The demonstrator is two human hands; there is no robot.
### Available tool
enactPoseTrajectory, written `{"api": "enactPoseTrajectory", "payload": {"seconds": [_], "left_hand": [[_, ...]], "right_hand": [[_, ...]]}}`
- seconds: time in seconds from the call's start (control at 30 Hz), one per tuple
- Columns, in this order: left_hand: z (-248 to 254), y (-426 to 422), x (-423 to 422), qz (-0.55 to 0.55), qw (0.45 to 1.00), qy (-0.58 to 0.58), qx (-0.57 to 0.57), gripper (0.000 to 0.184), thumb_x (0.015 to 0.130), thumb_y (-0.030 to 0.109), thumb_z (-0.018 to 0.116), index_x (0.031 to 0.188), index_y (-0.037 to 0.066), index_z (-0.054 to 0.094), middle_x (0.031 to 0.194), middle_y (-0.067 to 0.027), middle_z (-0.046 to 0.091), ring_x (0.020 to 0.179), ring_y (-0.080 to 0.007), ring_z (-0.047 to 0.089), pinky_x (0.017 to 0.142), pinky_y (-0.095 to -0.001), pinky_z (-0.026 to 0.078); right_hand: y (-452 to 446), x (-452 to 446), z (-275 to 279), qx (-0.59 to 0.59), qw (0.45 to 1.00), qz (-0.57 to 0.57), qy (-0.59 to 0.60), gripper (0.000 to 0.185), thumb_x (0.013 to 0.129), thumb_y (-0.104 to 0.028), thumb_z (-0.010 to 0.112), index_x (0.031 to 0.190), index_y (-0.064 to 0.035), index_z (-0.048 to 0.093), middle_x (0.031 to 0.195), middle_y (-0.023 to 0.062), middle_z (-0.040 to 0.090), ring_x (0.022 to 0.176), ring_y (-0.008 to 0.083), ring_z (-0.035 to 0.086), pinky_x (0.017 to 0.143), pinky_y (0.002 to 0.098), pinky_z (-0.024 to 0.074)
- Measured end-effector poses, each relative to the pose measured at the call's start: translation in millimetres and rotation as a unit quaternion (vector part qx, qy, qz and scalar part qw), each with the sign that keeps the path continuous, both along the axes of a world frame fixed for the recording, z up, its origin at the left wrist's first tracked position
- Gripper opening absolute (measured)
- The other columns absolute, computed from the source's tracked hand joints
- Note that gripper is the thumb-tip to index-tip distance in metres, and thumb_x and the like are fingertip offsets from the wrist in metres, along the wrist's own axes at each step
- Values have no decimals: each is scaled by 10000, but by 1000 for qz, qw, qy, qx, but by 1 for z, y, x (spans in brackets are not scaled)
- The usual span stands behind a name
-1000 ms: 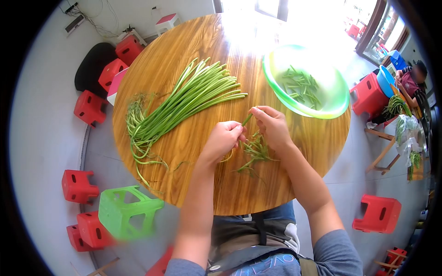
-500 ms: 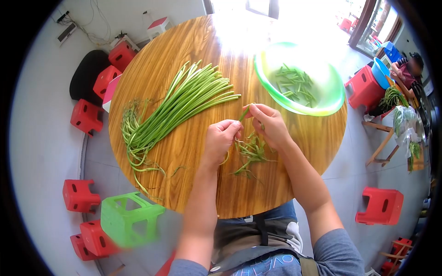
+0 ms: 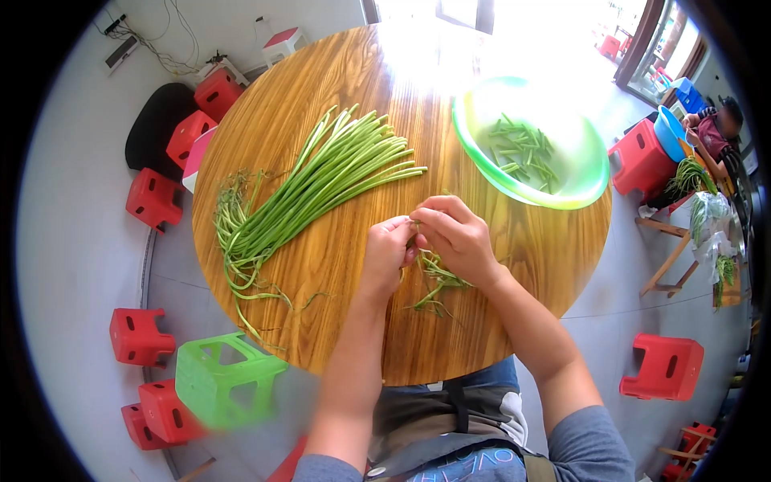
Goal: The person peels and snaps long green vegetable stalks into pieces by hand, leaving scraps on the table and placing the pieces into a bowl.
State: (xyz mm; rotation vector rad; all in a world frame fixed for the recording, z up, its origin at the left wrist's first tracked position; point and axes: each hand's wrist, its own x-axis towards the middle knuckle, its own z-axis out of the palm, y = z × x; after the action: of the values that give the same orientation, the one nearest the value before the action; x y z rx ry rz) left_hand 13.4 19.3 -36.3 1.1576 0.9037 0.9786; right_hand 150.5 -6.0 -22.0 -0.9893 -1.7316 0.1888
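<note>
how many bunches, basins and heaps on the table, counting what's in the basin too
stem bunch: 1
basin: 1
scrap heap: 1
heap of cut stems, in the basin: 1
total: 4

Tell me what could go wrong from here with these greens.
The basin sits near the table's edge, so a knock might tip it and spill the cut pieces. Scraps lie just under the right hand and could get mixed in with the good pieces. The bunch's tangled ends trail near the edge and might get caught.
</note>
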Motion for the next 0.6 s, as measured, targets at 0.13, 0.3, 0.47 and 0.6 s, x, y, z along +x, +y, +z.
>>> {"api": "enactPoseTrajectory", "payload": {"seconds": [0.13,0.3,0.47,0.6], "left_hand": [[6,4,-10,-37,999,0,-2,186,851,148,517,748,14,593,576,-9,521,412,-48,360,380,-187,243],[26,0,-23,-6,962,-245,-119,195,851,161,499,790,-5,582,596,-6,505,430,-61,342,397,-194,247],[38,2,-23,30,958,-257,-122,121,816,132,577,839,14,581,625,6,511,451,-46,352,414,-184,252],[36,2,-19,65,984,-109,-124,121,793,125,652,846,31,596,651,17,544,478,-19,381,428,-171,270]], "right_hand": [[7,8,-1,-14,1000,-3,2,165,779,-60,630,937,-48,583,859,111,595,690,269,599,598,321,498],[1,10,3,-129,991,-12,9,141,776,-78,653,876,-29,566,755,110,599,633,242,575,562,308,463],[6,12,-2,-111,992,-42,41,169,741,-87,701,839,-21,580,704,89,586,568,170,533,536,271,439],[5,9,0,-76,996,-24,28,151,742,-75,696,834,-17,592,713,87,587,582,169,540,529,271,437]]}}
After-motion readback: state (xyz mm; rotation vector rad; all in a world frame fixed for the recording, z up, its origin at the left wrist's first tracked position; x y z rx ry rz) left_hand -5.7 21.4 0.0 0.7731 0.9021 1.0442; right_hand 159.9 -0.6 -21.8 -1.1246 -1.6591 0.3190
